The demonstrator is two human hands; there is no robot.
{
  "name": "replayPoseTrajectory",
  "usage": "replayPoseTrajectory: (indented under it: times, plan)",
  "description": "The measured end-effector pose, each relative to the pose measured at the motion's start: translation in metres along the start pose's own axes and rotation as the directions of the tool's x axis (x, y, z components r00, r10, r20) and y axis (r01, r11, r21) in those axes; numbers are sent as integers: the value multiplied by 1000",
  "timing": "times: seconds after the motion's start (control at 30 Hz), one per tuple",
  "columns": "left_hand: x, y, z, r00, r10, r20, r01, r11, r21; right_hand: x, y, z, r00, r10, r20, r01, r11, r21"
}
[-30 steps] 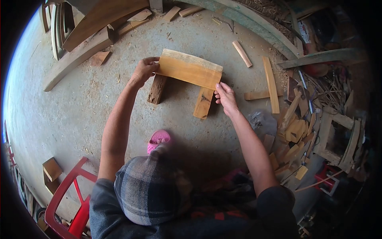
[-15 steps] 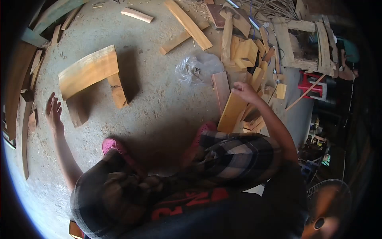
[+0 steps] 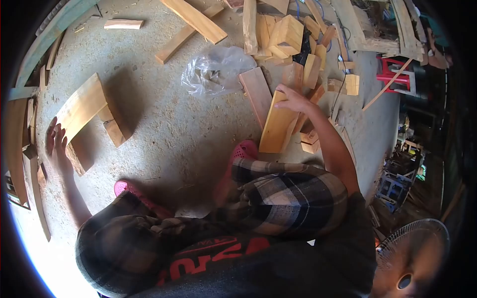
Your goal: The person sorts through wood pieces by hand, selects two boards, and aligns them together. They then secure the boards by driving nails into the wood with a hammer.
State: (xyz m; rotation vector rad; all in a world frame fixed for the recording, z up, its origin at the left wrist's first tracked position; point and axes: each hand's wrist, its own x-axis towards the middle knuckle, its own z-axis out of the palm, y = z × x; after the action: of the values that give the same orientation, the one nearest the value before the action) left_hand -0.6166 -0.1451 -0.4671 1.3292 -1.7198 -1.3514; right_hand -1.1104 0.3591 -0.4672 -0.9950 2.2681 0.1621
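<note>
My right hand [image 3: 294,100] is at the upper end of a yellow wooden board [image 3: 274,128], its fingers over the top edge and the thumb against the face. That board leans at the near side of a pile of offcuts, beside a reddish-brown board [image 3: 255,94]. On the other side, my left hand [image 3: 57,149] has its fingers apart, right at the near end of a curved pale plank [image 3: 82,107]. Wooden blocks [image 3: 113,127] support the plank above the floor.
Wood offcuts [image 3: 287,37] are heaped ahead on the right. A clear plastic bag [image 3: 216,72] and a long plank [image 3: 196,20] lie on the concrete floor. At right are a red stool [image 3: 395,77] and a fan [image 3: 412,253]; long boards [image 3: 36,193] line the left side.
My view has shifted, so the floor things appear further left. My left hand has come up to the plank's near end. My right hand has moved from loosely curled onto the yellow board's top edge.
</note>
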Motion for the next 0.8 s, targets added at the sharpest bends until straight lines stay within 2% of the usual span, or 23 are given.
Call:
replayPoseTrajectory:
  times: [0.03, 0.07, 0.1, 0.17, 0.23, 0.3, 0.37, 0.4, 0.43, 0.5, 0.57, 0.63, 0.67, 0.7, 0.77, 0.8]
  plan:
    - [-7, 7, 10, 999, -30, 20, 30, 1000, -7, -2, 8, -2, 997, -62, 47, 47, 960, 276]
    - [-16, 12, 19, 997, -49, 63, 49, 999, -4, -2, 13, -2, 988, -135, 76, 74, 843, 532]
    - [-26, 16, 31, 992, -66, 105, 67, 998, -1, -4, 8, -11, 987, -138, 79, 76, 845, 529]
    - [-48, 22, 64, 925, -213, 313, 224, 975, 2, -14, -28, -56, 985, -168, 43, 108, 788, 606]
    - [-68, 18, 80, 855, -162, 493, 260, 956, -137, -16, -69, -93, 984, -176, 23, 117, 741, 662]
    - [-87, 26, 95, 728, -133, 673, 244, 967, -73, -12, -111, -111, 980, -200, 2, 139, 689, 712]
    - [-105, 31, 104, 627, -270, 731, 406, 914, -10, -2, -157, -116, 969, -230, -92, 195, 483, 854]
    - [-112, 42, 99, 589, -276, 759, 457, 889, -32, 6, -182, -114, 969, -240, -66, 160, 397, 904]
    - [-116, 51, 91, 558, -277, 782, 506, 861, -55, 11, -208, -108, 950, -306, -56, 178, 389, 904]
    - [-120, 63, 66, 581, -287, 762, 594, 789, -156, 24, -259, -97, 957, -290, -11, 72, 202, 977]
    - [-121, 56, 49, 627, -310, 715, 607, 769, -199, 37, -283, -86, 949, -315, 16, 60, 229, 972]
    - [-122, 35, 27, 722, -316, 615, 605, 720, -341, 46, -325, -59, 955, -297, 1, 64, 207, 976]
    - [-124, 25, 17, 809, -322, 492, 531, 758, -378, 51, -344, -45, 951, -309, 22, 49, 219, 975]
    - [-124, -1, 6, 833, -369, 412, 526, 759, -385, 54, -361, -31, 949, -313, 46, 30, 233, 972]
    - [-123, -15, -15, 885, -413, 216, 466, 759, -455, 57, -390, -8, 936, -330, 121, -15, 307, 952]
    - [-119, -33, -29, 896, -403, 189, 443, 768, -463, 54, -406, 1, 936, -340, 94, 16, 307, 952]
